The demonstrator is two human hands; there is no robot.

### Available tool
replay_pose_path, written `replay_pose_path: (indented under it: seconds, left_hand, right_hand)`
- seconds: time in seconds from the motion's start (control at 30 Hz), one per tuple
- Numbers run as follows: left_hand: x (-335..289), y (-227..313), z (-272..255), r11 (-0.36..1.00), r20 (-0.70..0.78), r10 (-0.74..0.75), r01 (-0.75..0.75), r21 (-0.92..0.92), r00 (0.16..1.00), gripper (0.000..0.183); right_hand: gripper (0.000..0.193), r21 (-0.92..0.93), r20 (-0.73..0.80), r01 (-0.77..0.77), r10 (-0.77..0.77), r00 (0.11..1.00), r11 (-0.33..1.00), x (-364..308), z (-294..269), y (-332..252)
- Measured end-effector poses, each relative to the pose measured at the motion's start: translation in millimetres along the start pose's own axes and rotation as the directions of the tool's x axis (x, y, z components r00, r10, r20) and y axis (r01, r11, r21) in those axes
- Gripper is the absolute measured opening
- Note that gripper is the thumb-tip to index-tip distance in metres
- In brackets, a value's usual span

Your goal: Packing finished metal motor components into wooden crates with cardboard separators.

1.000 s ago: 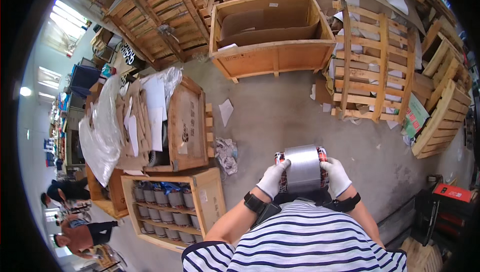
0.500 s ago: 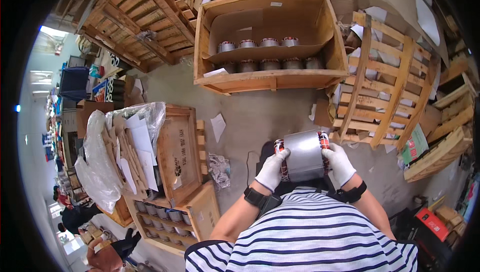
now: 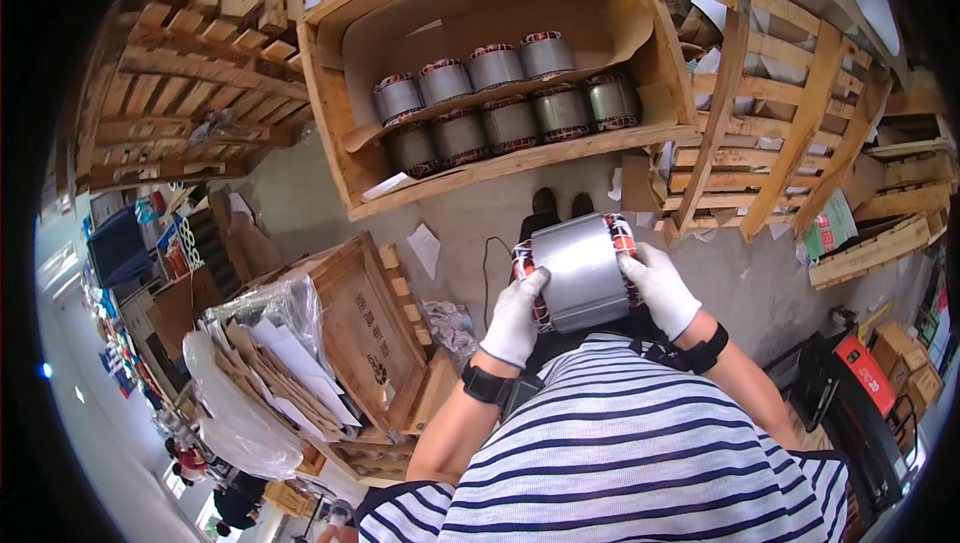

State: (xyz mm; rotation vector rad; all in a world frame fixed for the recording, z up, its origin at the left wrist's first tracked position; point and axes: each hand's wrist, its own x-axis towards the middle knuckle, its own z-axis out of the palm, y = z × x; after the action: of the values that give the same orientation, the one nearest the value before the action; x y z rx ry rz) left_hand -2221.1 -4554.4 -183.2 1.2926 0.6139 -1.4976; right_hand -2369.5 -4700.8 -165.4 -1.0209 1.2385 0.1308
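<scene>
Between my two white-gloved hands is a motor stator [image 3: 578,273], a smooth grey metal cylinder with red and white laced windings at both ends, held on its side before my waist. My left hand [image 3: 514,321] grips its left end, thumb on the rim. At the right end my right hand [image 3: 662,291] does the same; the fingers underneath are hidden on both sides. Beyond stands an open wooden crate [image 3: 520,173] lined with brown cardboard [image 3: 420,53]. Inside, several upright stators [image 3: 497,68] form a back row, and a front row of stators [image 3: 510,125] stands nearer me.
Left of me, a wooden crate [image 3: 370,338] carries cardboard sheets [image 3: 275,368] and plastic wrap [image 3: 235,413]. A slatted pallet [image 3: 750,118] leans at the right over scrap. A red and black machine [image 3: 865,373] stands lower right. A thin cable lies on the floor; other people are far left.
The view has turned and come nearer the far crate, so the stators inside show more fully. The held stator is tilted slightly in the picture, with both hands still on its ends.
</scene>
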Motion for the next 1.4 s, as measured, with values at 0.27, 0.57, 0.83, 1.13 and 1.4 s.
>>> replay_pose_path:
  seconds: [0.27, 0.57, 0.83, 1.13, 1.4]
  left_hand:
    - [11.8, 38.1, 25.3, 0.999, 0.001, 0.031, -0.031, -0.036, 1.000, 0.032]
    - [58.0, 93.7, 129.8, 0.985, -0.040, 0.053, -0.059, -0.164, 0.998, 0.028]
    - [170.1, 172.3, 230.0, 0.866, 0.167, 0.190, -0.085, -0.494, 0.967, 0.035]
    - [404.3, 173.7, 284.0, 0.599, 0.190, 0.239, 0.009, -0.800, 0.952, 0.055]
    - [525.5, 149.1, 280.5, 0.468, 0.112, 0.119, 0.044, -0.882, 0.987, 0.053]
  right_hand:
    - [0.029, -0.175, 0.104, -0.084, 0.104, 0.989, 0.981, 43.1, -20.5, -57.1]
    - [0.030, -0.136, 0.120, 0.055, -0.039, 0.992, 0.989, 116.5, -94.7, -148.0]
    - [0.039, -0.394, 0.128, 0.260, -0.228, 0.965, 0.882, 249.8, -154.4, -260.7]
    - [0.048, -0.880, 0.216, 0.352, -0.391, 0.895, 0.319, 478.1, -157.5, -302.3]
    - [0.046, -0.942, 0.179, 0.229, -0.212, 0.961, 0.245, 607.1, -145.5, -261.8]
